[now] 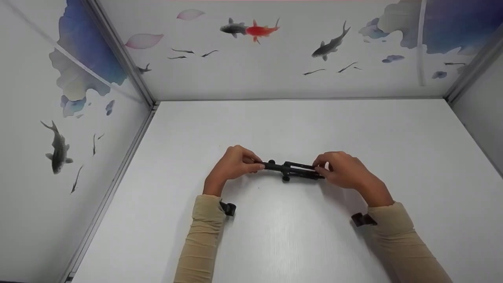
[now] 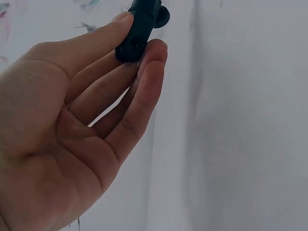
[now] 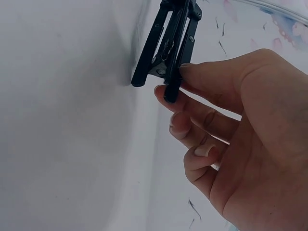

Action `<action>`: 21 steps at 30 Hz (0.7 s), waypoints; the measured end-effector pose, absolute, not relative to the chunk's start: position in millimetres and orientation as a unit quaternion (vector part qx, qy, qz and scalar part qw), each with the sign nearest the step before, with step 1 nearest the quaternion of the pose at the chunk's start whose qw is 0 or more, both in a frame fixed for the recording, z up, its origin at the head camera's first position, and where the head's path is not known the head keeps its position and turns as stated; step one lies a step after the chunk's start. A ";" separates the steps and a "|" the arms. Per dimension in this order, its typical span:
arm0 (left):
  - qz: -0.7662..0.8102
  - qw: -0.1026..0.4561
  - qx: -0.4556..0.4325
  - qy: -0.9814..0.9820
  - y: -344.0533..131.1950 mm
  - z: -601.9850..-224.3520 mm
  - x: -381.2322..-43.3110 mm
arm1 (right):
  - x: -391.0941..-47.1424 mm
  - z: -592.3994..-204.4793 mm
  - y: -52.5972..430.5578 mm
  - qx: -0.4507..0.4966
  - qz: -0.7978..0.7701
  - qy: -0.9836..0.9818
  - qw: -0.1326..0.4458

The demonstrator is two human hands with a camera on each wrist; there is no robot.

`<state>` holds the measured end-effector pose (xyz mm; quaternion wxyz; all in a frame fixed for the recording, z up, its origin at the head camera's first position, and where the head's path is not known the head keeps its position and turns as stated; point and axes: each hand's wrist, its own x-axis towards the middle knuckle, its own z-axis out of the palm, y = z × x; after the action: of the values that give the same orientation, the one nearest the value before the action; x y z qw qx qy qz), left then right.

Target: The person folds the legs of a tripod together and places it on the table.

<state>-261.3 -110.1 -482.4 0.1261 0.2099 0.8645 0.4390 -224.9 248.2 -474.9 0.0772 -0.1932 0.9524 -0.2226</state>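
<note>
A small black tripod (image 1: 289,169) lies crosswise between the two hands, over the white table. Its round knobs stick out near the middle. The left hand (image 1: 237,163) pinches the tripod's rounded end (image 2: 132,41) between thumb and fingers. At the other end, the right hand (image 1: 344,169) pinches one leg tip (image 3: 172,91) with thumb and index finger, its other fingers curled below. Slightly apart from that one stands another leg (image 3: 148,55), with a brace joining them in the right wrist view. The tripod's upper part runs out of both wrist views.
Beneath the hands spreads a white table (image 1: 275,236). White panels with painted fish bound it: a back wall (image 1: 290,78), a left wall (image 1: 23,157) and a right wall (image 1: 483,102). Black wrist cameras sit at both tan sleeve cuffs (image 1: 206,204).
</note>
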 end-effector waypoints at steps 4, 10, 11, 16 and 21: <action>0.435 0.133 0.194 0.869 -110.5 -485.5 -261.2 | -225.7 -475.6 246.7 -0.186 -0.220 0.955 0.075; 0.423 0.141 0.170 0.879 -110.4 -488.9 -261.2 | -225.5 -478.0 245.1 -0.182 -0.219 0.956 0.068; 0.421 0.142 0.167 0.880 -110.5 -489.2 -261.3 | -225.7 -478.4 244.9 -0.183 -0.220 0.956 0.067; 0.418 0.146 0.159 0.883 -110.8 -488.8 -260.7 | -226.3 -479.1 244.7 -0.184 -0.223 0.955 0.063; 0.412 0.131 0.165 0.886 -111.8 -486.3 -259.8 | -226.1 -478.2 246.5 -0.188 -0.223 0.956 0.037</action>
<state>-259.8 -111.8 -486.3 0.1314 0.1653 0.8864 0.4120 -226.1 246.5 -478.2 0.0368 -0.1877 0.9559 -0.2227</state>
